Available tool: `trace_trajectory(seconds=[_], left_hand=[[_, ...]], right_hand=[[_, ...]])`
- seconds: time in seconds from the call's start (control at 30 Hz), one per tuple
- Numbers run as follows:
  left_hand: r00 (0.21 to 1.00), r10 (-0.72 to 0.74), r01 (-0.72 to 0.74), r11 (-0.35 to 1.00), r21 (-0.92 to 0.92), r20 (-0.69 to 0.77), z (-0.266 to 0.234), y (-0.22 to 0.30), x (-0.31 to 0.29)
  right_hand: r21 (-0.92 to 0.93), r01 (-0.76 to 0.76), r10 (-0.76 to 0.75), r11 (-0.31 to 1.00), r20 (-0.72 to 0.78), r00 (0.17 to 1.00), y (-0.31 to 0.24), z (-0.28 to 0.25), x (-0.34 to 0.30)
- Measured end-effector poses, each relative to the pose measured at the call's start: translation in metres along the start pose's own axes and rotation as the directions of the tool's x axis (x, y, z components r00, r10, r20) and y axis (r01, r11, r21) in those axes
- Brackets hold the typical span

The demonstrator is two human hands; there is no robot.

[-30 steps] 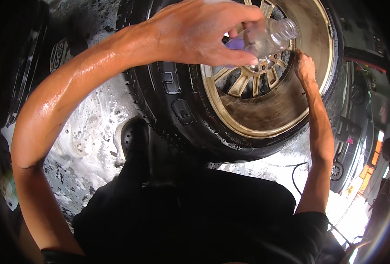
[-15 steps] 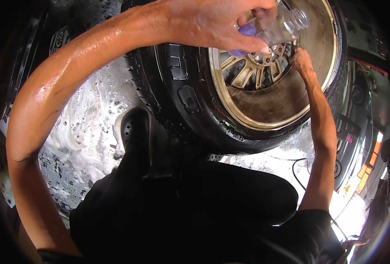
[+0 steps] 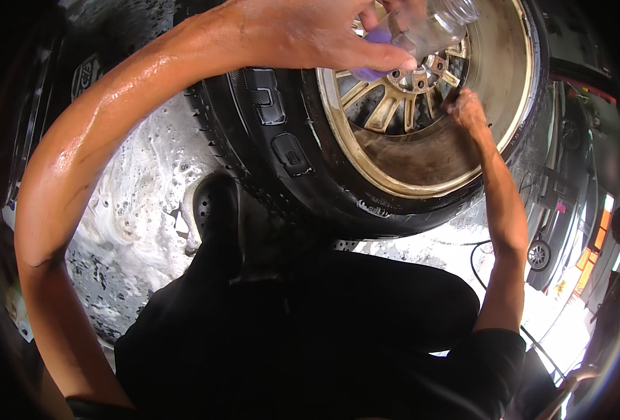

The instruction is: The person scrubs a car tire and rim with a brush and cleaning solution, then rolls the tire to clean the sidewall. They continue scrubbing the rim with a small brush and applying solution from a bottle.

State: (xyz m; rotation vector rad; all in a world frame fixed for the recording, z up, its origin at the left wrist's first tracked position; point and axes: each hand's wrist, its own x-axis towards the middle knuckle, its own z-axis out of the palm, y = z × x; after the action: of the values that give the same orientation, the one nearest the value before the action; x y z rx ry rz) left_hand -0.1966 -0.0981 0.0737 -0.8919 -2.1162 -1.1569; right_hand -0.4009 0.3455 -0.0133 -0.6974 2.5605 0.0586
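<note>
A clear plastic bottle (image 3: 439, 26), its threaded neck uncapped and pointing right, lies tilted in my left hand (image 3: 324, 33). Purple shows toward its base, by my thumb. My left fingers are wrapped round it, over the upper part of a gold-coloured wheel rim (image 3: 383, 180). Inside the rim's barrel, close to the lower right spokes (image 3: 387, 112), is my right hand (image 3: 469, 112). Its fingers are curled and slightly blurred; whatever they may hold is hidden. Around the rim sits a black tyre (image 3: 289, 150) with raised blocks on its sidewall.
White suds cover the wet floor (image 3: 152, 175) on the left. A black clog (image 3: 215, 203) stands near the tyre's tread. Beyond my right arm a dark cable (image 3: 474, 262) runs along the ground, and a parked car (image 3: 565, 203) shows at the far right.
My right hand has moved lower along the inside of the rim, away from the hub. The bottle and my left hand appear slightly higher and farther left, as the view has shifted a little.
</note>
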Motion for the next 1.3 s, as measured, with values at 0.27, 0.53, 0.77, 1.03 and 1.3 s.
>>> trace_trajectory(seconds=[0.27, 0.53, 0.77, 1.03, 1.3], left_hand=[[1.000, -0.014, 0.014, 0.999, -0.030, 0.019, 0.005, -0.003, -0.002], [0.999, -0.039, 0.039, 0.998, -0.057, 0.007, 0.002, 0.001, 0.001], [0.976, -0.182, 0.180, 0.983, 0.033, 0.117, -0.010, 0.021, 0.005], [0.989, -0.132, 0.140, 0.982, -0.130, 0.067, 0.002, 0.002, 0.006], [0.985, -0.147, 0.146, 0.989, 0.020, 0.088, -0.005, 0.012, 0.008]], right_hand=[[-0.275, -0.119, 0.092, 0.954, -0.109, 0.990, -0.029, -0.008, 0.009], [-0.176, -0.197, 0.163, 0.965, -0.187, 0.969, -0.028, -0.009, 0.001], [0.289, -0.181, 0.263, 0.940, -0.279, 0.924, -0.060, -0.012, -0.011], [0.480, 0.032, 0.208, 0.877, -0.438, 0.875, -0.019, 0.024, -0.006], [0.596, 0.241, -0.008, 0.766, -0.366, 0.930, -0.019, 0.034, -0.010]])
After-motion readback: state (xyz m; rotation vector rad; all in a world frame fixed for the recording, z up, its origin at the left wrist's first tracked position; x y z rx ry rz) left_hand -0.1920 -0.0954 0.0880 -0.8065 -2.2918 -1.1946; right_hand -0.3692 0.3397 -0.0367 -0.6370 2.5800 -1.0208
